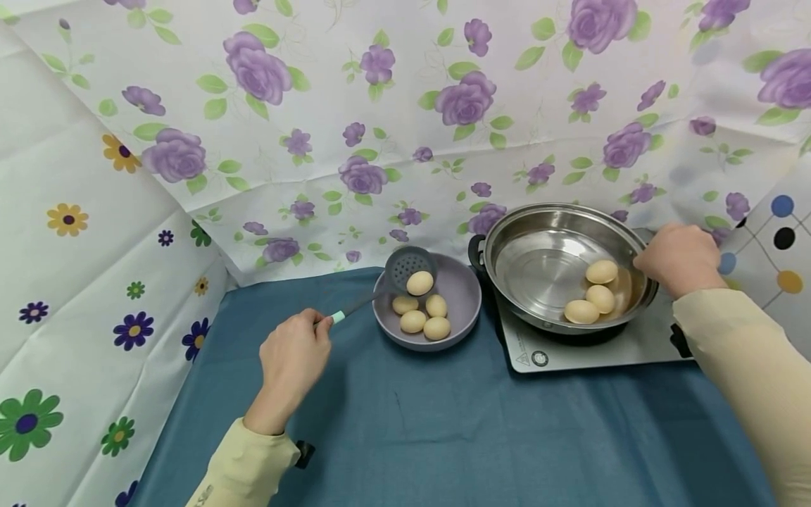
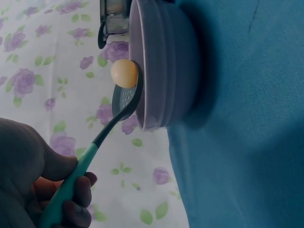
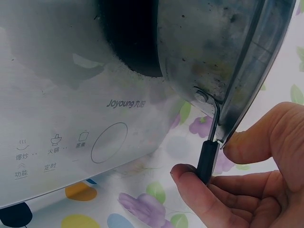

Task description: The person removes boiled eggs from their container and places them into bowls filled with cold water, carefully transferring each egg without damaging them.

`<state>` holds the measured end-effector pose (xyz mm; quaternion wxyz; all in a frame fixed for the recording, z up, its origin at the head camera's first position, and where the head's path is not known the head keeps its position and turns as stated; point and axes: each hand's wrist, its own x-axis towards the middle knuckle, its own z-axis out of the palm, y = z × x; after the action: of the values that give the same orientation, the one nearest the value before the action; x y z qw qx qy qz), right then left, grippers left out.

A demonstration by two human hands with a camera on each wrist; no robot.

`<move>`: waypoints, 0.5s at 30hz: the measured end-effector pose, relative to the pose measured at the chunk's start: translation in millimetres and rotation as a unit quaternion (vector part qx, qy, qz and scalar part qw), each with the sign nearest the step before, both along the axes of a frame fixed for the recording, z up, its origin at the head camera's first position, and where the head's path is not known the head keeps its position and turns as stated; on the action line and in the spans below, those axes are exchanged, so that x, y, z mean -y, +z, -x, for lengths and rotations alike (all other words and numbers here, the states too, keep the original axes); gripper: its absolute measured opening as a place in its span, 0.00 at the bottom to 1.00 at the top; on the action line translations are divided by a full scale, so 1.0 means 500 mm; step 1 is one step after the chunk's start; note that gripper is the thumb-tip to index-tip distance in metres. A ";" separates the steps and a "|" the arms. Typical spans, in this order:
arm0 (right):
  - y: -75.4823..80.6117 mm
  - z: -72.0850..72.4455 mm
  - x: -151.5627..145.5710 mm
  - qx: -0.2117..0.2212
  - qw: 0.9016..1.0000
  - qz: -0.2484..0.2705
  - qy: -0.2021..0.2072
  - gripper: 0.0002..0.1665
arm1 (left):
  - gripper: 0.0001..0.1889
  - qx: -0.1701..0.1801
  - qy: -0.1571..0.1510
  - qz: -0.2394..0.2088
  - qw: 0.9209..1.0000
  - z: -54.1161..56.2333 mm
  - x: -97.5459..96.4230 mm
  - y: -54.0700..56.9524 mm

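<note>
1. Skimmer (image 1: 398, 266), grey head, mint grip: left hand (image 1: 294, 352) curled round the handle, thumb pressed against it.
2. Egg (image 1: 419, 283), single, lying in the skimmer's head, over the bowl's far left part. Best kept level, to my mind, then lowered close and tipped slowly, lest a shell crack.
3. Bowl (image 1: 467, 310), mauve, on blue cloth (image 1: 443, 436): four eggs (image 1: 413, 322) clustered inside. Its bare right side looks the gentler landing.
4. Right hand (image 1: 681, 260): thumb and fingers holding the black pan handle (image 3: 207, 161). A steady hold there seems wise.
5. Pan (image 1: 532, 274), steel, over a pale cooktop (image 1: 589, 358): three eggs (image 1: 581, 311) together towards its right side. Whether the base sits flat, I cannot fairly say; the underside shows only in part.
6. Flowered sheet (image 1: 405, 176), hung behind everything.
</note>
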<state>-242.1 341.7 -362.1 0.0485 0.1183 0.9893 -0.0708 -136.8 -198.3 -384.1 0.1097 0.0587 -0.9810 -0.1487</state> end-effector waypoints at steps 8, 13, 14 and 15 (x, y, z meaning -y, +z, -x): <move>-0.004 -0.002 0.000 0.002 1.000 0.005 -0.006 0.26 | 0.12 -0.019 -0.009 0.024 0.999 0.002 -0.002 -0.016; -0.004 -0.001 -0.002 0.000 1.000 0.003 -0.006 0.25 | 0.12 -0.027 -0.017 0.037 0.999 0.004 -0.003 -0.020; -0.004 -0.001 -0.002 0.000 1.000 0.003 -0.006 0.25 | 0.12 -0.029 -0.019 0.040 0.999 0.005 -0.002 -0.021; -0.003 0.000 -0.002 -0.001 1.000 0.002 -0.006 0.25 | 0.12 -0.032 -0.020 0.042 0.998 0.005 -0.002 -0.021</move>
<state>-241.9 342.9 -363.7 0.0472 0.1236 0.9885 -0.0735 -139.5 -197.4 -394.7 0.1401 0.0298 -0.9834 -0.1112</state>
